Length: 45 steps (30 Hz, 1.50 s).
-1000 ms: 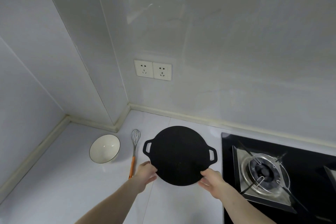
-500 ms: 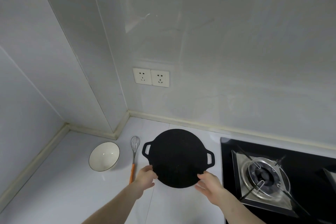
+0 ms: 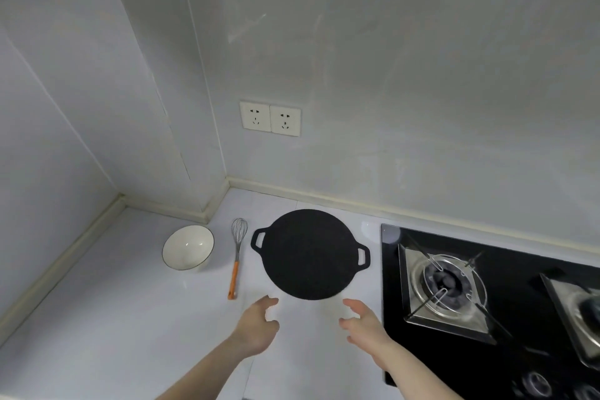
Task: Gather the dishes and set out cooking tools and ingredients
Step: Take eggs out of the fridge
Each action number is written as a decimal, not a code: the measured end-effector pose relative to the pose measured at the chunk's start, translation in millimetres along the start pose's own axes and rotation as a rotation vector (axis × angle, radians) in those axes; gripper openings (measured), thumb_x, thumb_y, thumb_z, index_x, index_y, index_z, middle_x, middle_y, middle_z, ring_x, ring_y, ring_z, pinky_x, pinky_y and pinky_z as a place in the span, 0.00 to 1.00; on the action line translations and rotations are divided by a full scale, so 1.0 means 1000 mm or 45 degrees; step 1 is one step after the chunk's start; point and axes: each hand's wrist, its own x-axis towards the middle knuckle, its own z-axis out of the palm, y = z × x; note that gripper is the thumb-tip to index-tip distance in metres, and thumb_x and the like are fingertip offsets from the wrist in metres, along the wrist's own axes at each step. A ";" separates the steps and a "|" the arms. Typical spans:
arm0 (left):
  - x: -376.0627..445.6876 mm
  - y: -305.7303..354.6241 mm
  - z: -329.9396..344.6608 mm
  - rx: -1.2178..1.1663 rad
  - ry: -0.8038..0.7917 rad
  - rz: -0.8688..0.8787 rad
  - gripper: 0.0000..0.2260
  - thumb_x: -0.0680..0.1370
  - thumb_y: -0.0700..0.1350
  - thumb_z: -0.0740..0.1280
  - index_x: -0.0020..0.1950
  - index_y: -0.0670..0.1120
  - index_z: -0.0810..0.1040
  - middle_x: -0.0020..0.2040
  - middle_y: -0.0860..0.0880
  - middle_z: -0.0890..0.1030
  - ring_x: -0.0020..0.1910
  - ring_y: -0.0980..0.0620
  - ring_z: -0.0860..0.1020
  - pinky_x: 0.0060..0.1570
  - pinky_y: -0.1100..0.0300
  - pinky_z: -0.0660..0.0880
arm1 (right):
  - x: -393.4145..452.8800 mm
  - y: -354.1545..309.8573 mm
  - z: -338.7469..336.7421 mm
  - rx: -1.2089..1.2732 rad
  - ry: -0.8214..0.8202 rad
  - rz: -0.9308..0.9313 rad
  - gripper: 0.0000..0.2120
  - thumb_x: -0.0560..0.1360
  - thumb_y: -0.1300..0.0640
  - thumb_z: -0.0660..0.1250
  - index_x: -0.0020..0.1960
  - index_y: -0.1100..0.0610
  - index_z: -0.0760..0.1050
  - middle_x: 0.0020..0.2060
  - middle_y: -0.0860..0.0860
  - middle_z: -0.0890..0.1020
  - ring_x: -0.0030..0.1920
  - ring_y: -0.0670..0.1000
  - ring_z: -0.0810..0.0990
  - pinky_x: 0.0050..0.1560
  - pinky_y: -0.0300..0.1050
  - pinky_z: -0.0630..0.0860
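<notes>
A flat round black griddle pan [image 3: 308,253] with two loop handles lies on the white counter [image 3: 130,334]. Left of it lies a wire whisk [image 3: 236,256] with an orange handle, and further left stands a white bowl [image 3: 188,247] with a dark rim. My left hand [image 3: 258,326] hovers just in front of the pan's near edge, fingers relaxed and apart from it. My right hand [image 3: 363,323] is beside it to the right, also relaxed and holding nothing.
A black glass gas hob [image 3: 506,334] with a metal burner [image 3: 443,282] fills the right side, close to the pan. Grey tiled walls close the counter at the back and left. A double wall socket [image 3: 270,118] sits above the counter.
Both hands have let go of the pan's near edge and drawn back toward me. The pan now rests on the counter by itself.
</notes>
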 end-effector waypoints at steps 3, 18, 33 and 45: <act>-0.018 -0.016 0.000 0.234 0.041 0.059 0.26 0.79 0.42 0.64 0.77 0.54 0.67 0.81 0.53 0.58 0.77 0.49 0.65 0.70 0.60 0.69 | -0.018 0.003 0.013 -0.183 -0.064 -0.029 0.25 0.79 0.58 0.63 0.75 0.46 0.65 0.62 0.52 0.76 0.55 0.48 0.78 0.45 0.34 0.75; -0.097 0.029 0.041 0.501 0.032 0.413 0.23 0.79 0.48 0.66 0.74 0.59 0.69 0.79 0.61 0.59 0.76 0.55 0.64 0.72 0.61 0.66 | -0.101 0.036 -0.029 -0.438 0.024 -0.430 0.27 0.80 0.55 0.64 0.77 0.44 0.63 0.77 0.41 0.61 0.76 0.46 0.64 0.72 0.40 0.67; -0.215 0.250 0.261 0.599 -0.273 1.174 0.20 0.80 0.49 0.68 0.71 0.61 0.71 0.76 0.64 0.62 0.76 0.61 0.61 0.74 0.64 0.57 | -0.354 0.198 -0.270 0.056 0.666 -0.465 0.23 0.79 0.50 0.69 0.71 0.35 0.68 0.73 0.34 0.65 0.71 0.40 0.67 0.70 0.44 0.71; -0.313 0.330 0.444 0.751 -0.559 1.434 0.20 0.80 0.52 0.67 0.71 0.63 0.70 0.76 0.66 0.61 0.75 0.62 0.62 0.74 0.61 0.60 | -0.488 0.344 -0.381 0.188 1.079 -0.362 0.23 0.78 0.52 0.70 0.69 0.36 0.69 0.69 0.35 0.70 0.70 0.40 0.69 0.68 0.45 0.73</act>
